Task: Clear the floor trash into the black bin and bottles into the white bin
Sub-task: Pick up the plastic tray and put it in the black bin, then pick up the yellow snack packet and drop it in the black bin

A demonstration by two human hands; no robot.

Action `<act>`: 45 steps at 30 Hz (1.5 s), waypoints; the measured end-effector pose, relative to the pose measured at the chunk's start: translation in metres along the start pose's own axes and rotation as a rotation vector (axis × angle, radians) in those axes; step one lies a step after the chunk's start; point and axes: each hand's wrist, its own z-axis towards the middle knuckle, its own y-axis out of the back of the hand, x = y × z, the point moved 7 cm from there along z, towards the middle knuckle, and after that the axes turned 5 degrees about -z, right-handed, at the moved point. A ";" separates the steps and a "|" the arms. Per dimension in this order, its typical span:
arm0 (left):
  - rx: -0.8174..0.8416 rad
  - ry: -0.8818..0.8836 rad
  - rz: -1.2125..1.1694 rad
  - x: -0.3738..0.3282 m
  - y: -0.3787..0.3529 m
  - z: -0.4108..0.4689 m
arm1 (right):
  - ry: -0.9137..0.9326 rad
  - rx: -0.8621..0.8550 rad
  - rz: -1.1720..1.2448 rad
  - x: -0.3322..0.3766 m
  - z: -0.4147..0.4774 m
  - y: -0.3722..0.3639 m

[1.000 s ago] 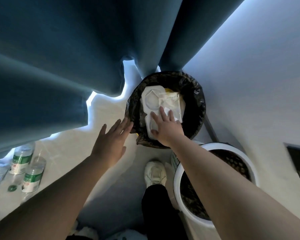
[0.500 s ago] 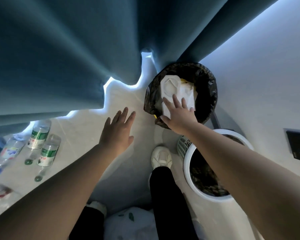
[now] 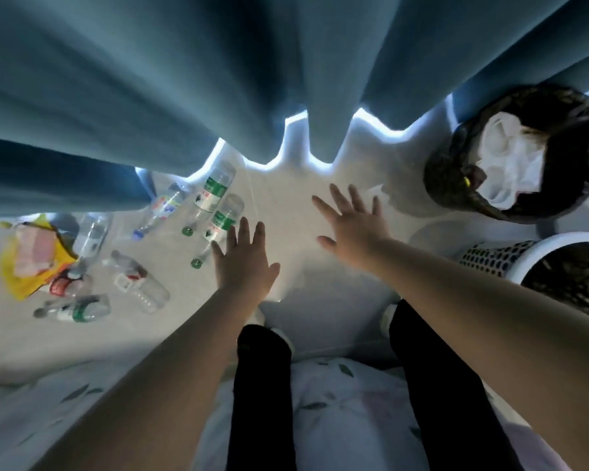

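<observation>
The black bin (image 3: 447, 171) stands at the upper right, lined with a black bag, and a white plastic food tray (image 3: 500, 161) lies inside it. Below it the white perforated bin (image 3: 490, 258) shows at the right edge. Several clear plastic bottles lie on the pale floor at left, among them a green-labelled bottle (image 3: 215, 190) and a red-labelled bottle (image 3: 140, 283). A yellow wrapper (image 3: 28, 256) lies at far left. My left hand (image 3: 244, 260) hovers with fingers spread beside the bottles. My right hand (image 3: 354, 222) is spread and empty over bare floor.
Heavy blue curtains (image 3: 184, 79) hang across the top, their hem close to the bottles and the black bin. My legs in black trousers (image 3: 262, 385) stand at the bottom, over a white leaf-patterned fabric (image 3: 337, 402).
My right hand has left the white tray in the black bin and pulled back left over the floor. The view has swung left, bringing more bottles and the yellow wrapper into sight.
</observation>
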 end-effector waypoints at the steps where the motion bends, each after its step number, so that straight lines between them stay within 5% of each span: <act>1: 0.007 0.037 -0.019 0.025 -0.005 -0.007 | 0.024 0.002 -0.021 0.023 0.003 0.004; 15: -0.031 0.387 -0.294 0.349 -0.023 -0.121 | 0.304 0.008 -0.311 0.328 0.014 0.061; 25: -0.035 0.627 -0.451 0.457 -0.030 -0.176 | 0.486 0.091 -0.424 0.455 0.018 0.095; 33: -0.037 0.717 -0.629 0.532 -0.081 -0.146 | 0.570 0.139 -0.527 0.554 0.070 0.073; 45: -0.085 0.767 -1.045 0.722 -0.225 0.017 | 0.331 0.182 -0.363 0.713 0.268 -0.057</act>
